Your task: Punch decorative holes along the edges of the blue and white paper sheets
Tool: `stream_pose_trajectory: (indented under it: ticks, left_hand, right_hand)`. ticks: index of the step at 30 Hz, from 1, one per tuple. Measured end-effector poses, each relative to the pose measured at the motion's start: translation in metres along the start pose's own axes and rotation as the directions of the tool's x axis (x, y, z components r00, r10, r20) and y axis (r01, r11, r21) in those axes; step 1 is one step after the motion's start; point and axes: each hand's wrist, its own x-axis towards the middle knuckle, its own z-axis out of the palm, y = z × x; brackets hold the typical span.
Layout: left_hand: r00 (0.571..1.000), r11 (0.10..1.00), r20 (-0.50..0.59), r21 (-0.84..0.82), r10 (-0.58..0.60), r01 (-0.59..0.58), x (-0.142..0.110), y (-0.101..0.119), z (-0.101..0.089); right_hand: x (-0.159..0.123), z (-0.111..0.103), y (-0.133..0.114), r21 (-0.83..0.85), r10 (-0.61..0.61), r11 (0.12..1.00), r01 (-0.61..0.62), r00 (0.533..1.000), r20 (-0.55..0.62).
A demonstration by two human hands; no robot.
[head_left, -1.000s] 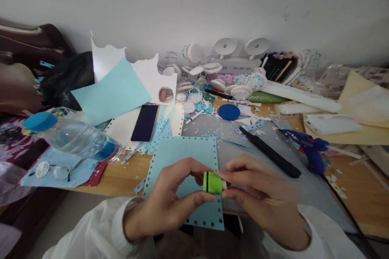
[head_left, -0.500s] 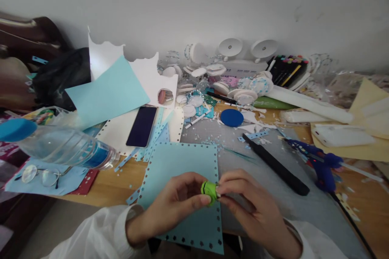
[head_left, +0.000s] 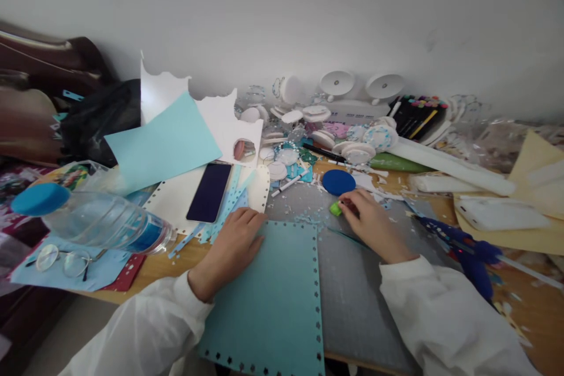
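Note:
My left hand [head_left: 235, 244] lies flat, fingers stretched, over the upper left corner of a light blue sheet of paper [head_left: 268, 294]. Small flower-shaped holes run along the sheet's edges. Beyond the sheet's upper right corner, my right hand [head_left: 372, 223] pinches a small green craft punch [head_left: 335, 209] low over the grey mat [head_left: 352, 294]. Part of the punch is hidden by my fingers. Just behind it lies a round blue disc [head_left: 338, 182].
A phone [head_left: 208, 192] and cut blue strips lie left of the sheet. Further left are a water bottle [head_left: 101, 217] on its side and glasses [head_left: 64, 260]. A blue glue gun [head_left: 467, 241] lies at right. White discs, beads and scraps crowd the back.
My hands have parted. The right one carried the green punch forward to the blue disc; the left one let go of it and moved onto the paper. The black bar is no longer visible.

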Motion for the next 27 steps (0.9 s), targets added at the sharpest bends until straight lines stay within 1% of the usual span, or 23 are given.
stream_pose_trajectory:
  ticks: [3, 6, 8, 10, 12, 14, 16, 18, 20, 22, 24, 26, 27]
  left_hand:
    - [0.999, 1.000, 0.030, -0.020, -0.024, 0.024, 0.005, -0.003, 0.003]
    - [1.000, 0.999, 0.012, -0.054, -0.004, 0.004, 0.006, -0.004, -0.002]
    - [0.998, 0.993, -0.060, -0.120, -0.007, 0.000, 0.003, -0.004, -0.011]
    - [0.982, 0.974, -0.183, -0.227, -0.046, 0.003, -0.001, -0.006, -0.023]
    - [0.944, 0.949, -0.302, -0.314, -0.133, 0.033, -0.007, -0.008, -0.036]
    - [0.891, 0.904, -0.361, -0.413, -0.276, 0.113, -0.012, -0.010, -0.046]
    - [0.831, 0.814, -0.351, -0.549, -0.431, 0.190, -0.018, -0.010, -0.052]
    - [0.783, 0.701, -0.308, -0.679, -0.540, 0.217, -0.023, -0.009, -0.053]
    - [0.755, 0.606, -0.274, -0.770, -0.596, 0.199, -0.027, -0.005, -0.052]
    - [0.744, 0.539, -0.250, -0.824, -0.620, 0.172, -0.032, 0.000, -0.048]
    - [0.741, 0.504, -0.234, -0.849, -0.629, 0.159, -0.037, 0.005, -0.045]
    - [0.741, 0.509, -0.237, -0.846, -0.629, 0.161, -0.042, 0.006, -0.041]
    - [0.751, 0.520, -0.236, -0.838, -0.617, 0.164, -0.046, 0.006, -0.039]
  right_hand:
    - [-0.006, -0.001, -0.016, -0.030, -0.056, 0.998, 0.055, 0.998, -0.031]
    - [-0.025, -0.005, -0.035, -0.020, -0.117, 0.993, 0.116, 0.991, -0.061]
    - [-0.042, -0.008, -0.045, 0.013, -0.123, 0.992, 0.124, 0.989, -0.078]
    - [-0.060, -0.010, -0.051, 0.075, -0.071, 0.994, 0.078, 0.993, -0.093]
    - [-0.077, -0.010, -0.052, 0.173, 0.011, 0.985, 0.008, 0.994, -0.106]
    - [-0.090, -0.008, -0.051, 0.307, 0.109, 0.949, -0.070, 0.988, -0.113]
    - [-0.097, -0.003, -0.051, 0.466, 0.219, 0.871, -0.158, 0.973, -0.079]
    - [-0.098, 0.004, -0.054, 0.614, 0.297, 0.756, -0.226, 0.955, -0.014]
    - [-0.094, 0.011, -0.062, 0.714, 0.332, 0.651, -0.259, 0.943, 0.039]
    - [-0.088, 0.017, -0.071, 0.760, 0.353, 0.590, -0.275, 0.933, 0.063]
    - [-0.083, 0.018, -0.079, 0.741, 0.369, 0.588, -0.323, 0.923, 0.110]
    - [-0.080, 0.013, -0.083, 0.692, 0.388, 0.624, -0.364, 0.912, 0.131]
    - [-0.080, 0.009, -0.082, 0.668, 0.408, 0.642, -0.377, 0.905, 0.118]
